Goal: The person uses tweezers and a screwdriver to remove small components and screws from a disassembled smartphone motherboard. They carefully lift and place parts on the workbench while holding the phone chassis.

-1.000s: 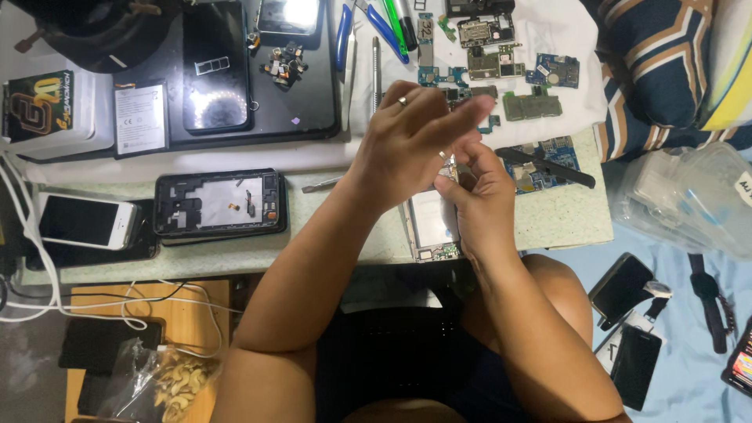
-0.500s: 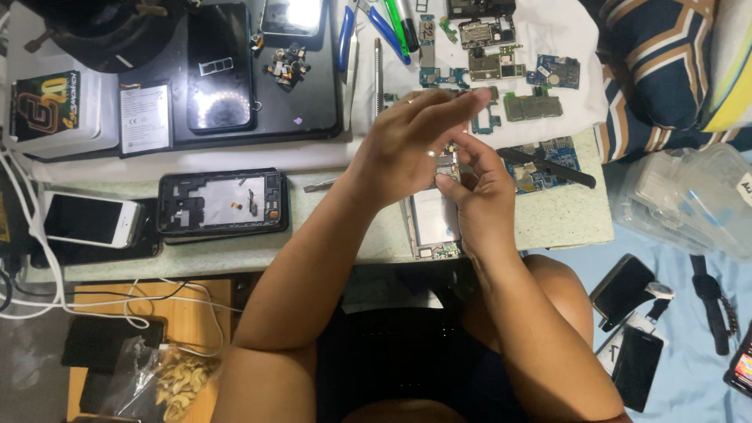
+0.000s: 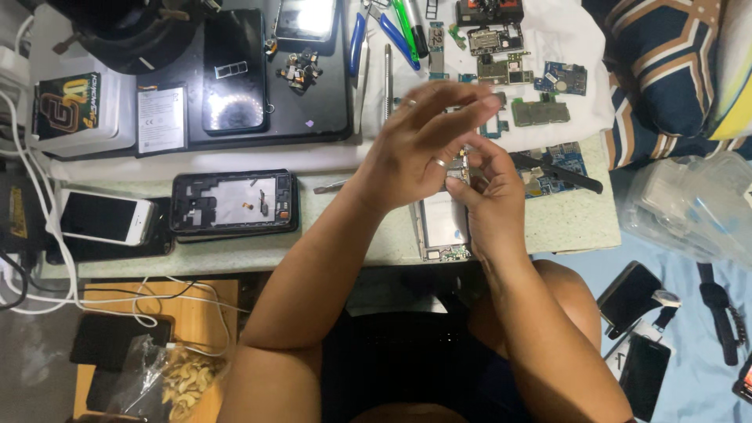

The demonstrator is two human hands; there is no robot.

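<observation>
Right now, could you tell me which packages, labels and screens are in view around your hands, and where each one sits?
Box: far left, rectangular, black and green with gold lettering.
Battery label: right of the box, white rectangle, small dark print.
White phone: left edge, dark screen.
Black phone: top, on the dark mat, glossy, unlit.
Plastic bag: bottom left, clear, pale bits inside.

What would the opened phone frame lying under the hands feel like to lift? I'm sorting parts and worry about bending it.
The opened silver phone frame looks thin and hollowed out, so probably light and slightly flexible. Its exposed bottom circuitry seems fragile; lifting by the edges seems safer.
</observation>
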